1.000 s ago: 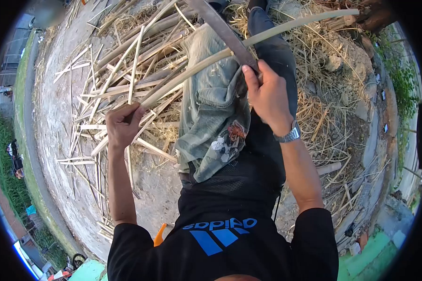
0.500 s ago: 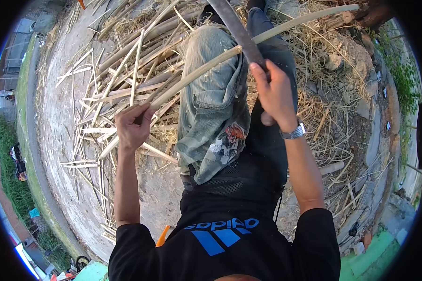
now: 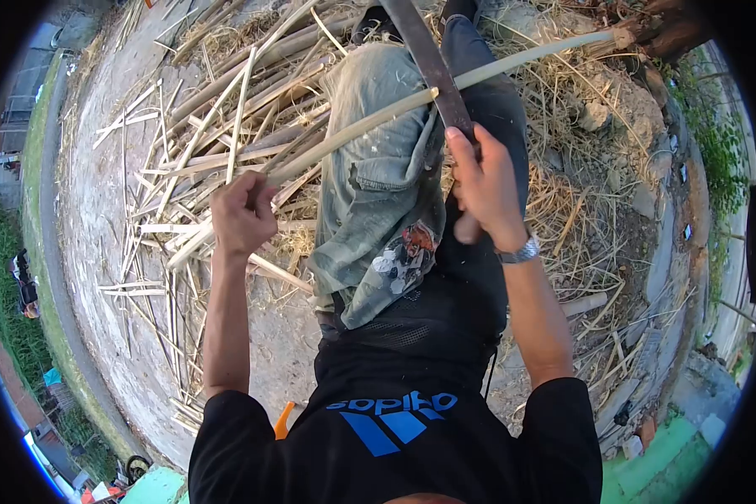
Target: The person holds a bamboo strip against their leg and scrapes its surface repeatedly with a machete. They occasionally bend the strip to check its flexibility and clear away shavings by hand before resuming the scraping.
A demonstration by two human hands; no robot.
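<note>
A long pale bamboo strip [image 3: 353,130] lies slantwise across the person's lap, over a worn grey-green cloth [image 3: 370,185] on one thigh. My left hand [image 3: 244,214] is closed round the strip's near end. In my right hand [image 3: 485,181] is the handle of a long dark blade [image 3: 433,63]. The blade crosses the strip and touches it near a small pale node. The fingers of my right hand wrap the handle, whose rounded end shows below the palm.
Many split bamboo strips [image 3: 176,227] and poles lie piled on the ground at the left. Shavings [image 3: 563,210] and rubble cover the right side. A brown wooden block [image 3: 664,34] stands at the top right, by the strip's far end. An orange handle [image 3: 284,420] shows beside the shirt.
The far end of the strip has shifted left and slightly down. My left hand has turned at the wrist, and both hands remain closed on what they hold. The view has shifted slightly.
</note>
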